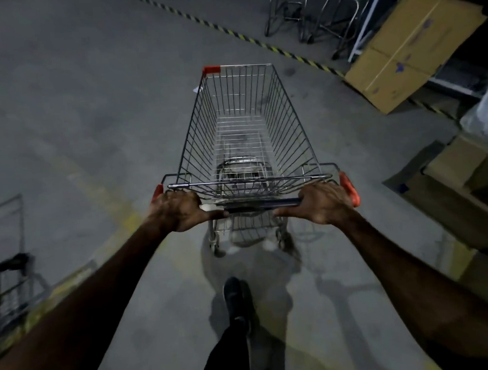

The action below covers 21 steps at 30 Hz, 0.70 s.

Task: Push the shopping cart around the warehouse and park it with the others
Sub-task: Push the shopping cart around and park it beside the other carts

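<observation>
Both hands grip the handle bar (pixel 255 204) of the wire shopping cart (pixel 243 127): left hand (pixel 178 210) near its left end, right hand (pixel 322 204) near its right. Flattened cardboard boxes (pixel 411 46) lie ahead, right of the right hand.

No legible text, brand or number anywhere. Blue-purple printed marks on the flattened cardboard box (pixel 411 48) leaning at the upper right, too blurred to read. A small blue mark on the open cardboard box (pixel 460 188) at the right, also unreadable. Only signs: a yellow-and-black hazard stripe (pixel 227 31) running diagonally across the concrete floor (pixel 74 95), and faded yellow painted lines (pixel 119 221) on the floor at the lower left.
</observation>
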Available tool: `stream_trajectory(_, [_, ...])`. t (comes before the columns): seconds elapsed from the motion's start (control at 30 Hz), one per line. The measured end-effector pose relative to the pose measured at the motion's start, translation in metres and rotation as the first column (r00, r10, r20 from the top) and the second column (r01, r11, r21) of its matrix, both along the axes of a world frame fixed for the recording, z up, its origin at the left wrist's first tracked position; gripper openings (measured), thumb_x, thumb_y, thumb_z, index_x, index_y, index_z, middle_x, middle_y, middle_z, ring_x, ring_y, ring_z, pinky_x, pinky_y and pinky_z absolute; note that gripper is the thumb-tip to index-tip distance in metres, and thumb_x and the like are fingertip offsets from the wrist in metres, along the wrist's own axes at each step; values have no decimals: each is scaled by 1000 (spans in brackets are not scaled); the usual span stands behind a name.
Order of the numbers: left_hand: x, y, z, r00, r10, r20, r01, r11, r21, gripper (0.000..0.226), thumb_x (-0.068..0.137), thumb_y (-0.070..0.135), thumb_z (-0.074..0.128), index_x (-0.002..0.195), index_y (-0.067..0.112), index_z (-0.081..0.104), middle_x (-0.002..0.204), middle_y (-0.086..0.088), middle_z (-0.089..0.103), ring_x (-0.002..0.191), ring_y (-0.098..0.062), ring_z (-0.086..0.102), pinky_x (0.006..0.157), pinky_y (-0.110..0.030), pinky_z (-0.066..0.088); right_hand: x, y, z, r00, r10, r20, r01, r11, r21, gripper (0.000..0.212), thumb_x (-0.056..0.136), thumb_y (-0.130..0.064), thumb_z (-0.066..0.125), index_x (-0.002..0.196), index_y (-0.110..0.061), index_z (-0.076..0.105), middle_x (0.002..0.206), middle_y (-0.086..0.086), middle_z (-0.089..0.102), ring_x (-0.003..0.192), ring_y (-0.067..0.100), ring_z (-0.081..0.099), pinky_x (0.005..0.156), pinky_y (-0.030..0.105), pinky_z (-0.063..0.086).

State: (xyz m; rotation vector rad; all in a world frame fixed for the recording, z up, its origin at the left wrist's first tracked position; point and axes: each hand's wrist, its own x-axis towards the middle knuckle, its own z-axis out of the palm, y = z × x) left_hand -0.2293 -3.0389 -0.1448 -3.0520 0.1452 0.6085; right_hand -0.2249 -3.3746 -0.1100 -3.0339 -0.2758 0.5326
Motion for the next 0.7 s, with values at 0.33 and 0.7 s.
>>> stream_trajectory(0.33, [195, 3, 5, 1000, 1, 9, 0, 998, -67, 111, 54, 121, 11, 65, 25, 66, 92, 2, 69, 117, -25, 67, 128, -68, 15, 206, -2, -15, 998, -42, -51, 41, 999, -29, 111, 51, -120, 20, 86, -34, 80, 88, -12, 76, 95, 17, 69, 126, 63, 19])
stream_trajectory(0.7, [414, -2, 1, 1000, -24, -15, 24, 1000, -12, 122, 55, 120, 7, 89, 28, 79, 116, 3, 75, 128, -24, 62, 128, -68, 14, 395, 6, 29, 994, 2, -112, 0, 1000, 25, 77, 86, -95, 41, 137, -44, 67, 139, -4, 71, 133, 24, 62, 122, 47, 30])
